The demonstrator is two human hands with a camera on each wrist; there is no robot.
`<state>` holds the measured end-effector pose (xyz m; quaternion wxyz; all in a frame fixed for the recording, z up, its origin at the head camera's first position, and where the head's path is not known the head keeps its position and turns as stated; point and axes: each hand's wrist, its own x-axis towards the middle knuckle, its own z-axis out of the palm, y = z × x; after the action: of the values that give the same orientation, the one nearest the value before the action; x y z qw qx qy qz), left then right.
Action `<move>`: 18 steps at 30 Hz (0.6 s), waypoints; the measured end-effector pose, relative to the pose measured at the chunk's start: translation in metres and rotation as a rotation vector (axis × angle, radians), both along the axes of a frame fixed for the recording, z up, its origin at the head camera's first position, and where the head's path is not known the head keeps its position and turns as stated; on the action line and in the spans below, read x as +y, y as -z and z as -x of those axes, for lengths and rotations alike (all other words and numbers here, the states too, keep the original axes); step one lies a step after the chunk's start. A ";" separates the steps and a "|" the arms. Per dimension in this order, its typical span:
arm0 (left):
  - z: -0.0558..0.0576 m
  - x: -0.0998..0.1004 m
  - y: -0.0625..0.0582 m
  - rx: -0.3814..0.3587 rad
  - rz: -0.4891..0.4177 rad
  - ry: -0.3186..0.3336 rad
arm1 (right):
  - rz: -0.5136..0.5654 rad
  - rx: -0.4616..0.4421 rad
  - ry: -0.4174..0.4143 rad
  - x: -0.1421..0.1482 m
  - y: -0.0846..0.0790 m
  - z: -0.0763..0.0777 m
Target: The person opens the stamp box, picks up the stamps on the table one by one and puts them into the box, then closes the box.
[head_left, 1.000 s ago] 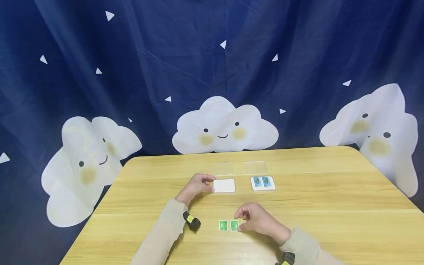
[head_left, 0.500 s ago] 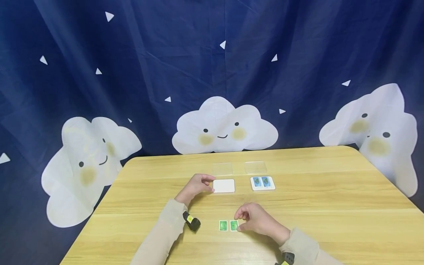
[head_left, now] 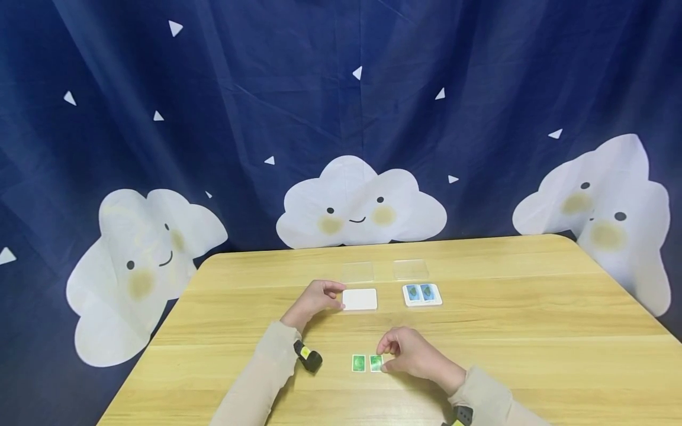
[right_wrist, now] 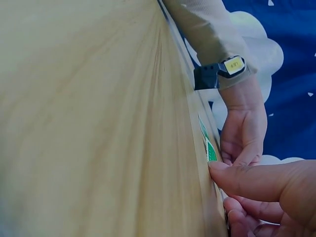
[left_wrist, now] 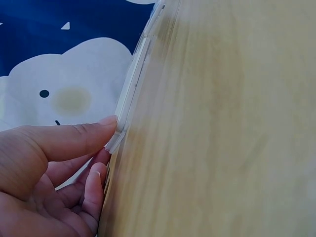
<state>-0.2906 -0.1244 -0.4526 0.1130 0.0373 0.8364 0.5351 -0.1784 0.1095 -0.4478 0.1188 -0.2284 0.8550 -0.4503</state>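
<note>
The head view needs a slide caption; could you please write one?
Left hand touches a flat white block, right hand a green card, on a wooden table.

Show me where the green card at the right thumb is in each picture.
Head: the green card lies low, slightly right of centre, touched by the right hand.
Left wrist: not in it.
Right wrist: the same green card, right of and below the middle, the lower of two.
Shared landmark: the wooden table, in all three.
</note>
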 end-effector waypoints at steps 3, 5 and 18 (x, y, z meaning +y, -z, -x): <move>0.000 0.000 0.000 -0.006 0.009 0.002 | -0.006 0.002 -0.001 0.000 0.000 0.000; 0.000 0.001 0.000 -0.009 0.012 -0.001 | -0.008 0.002 -0.001 0.000 0.000 0.000; 0.002 0.000 0.000 -0.020 0.015 -0.008 | 0.012 0.048 -0.021 0.001 0.000 -0.002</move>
<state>-0.2922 -0.1243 -0.4529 0.1194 0.0276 0.8394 0.5296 -0.1764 0.1106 -0.4475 0.1018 -0.2487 0.8525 -0.4484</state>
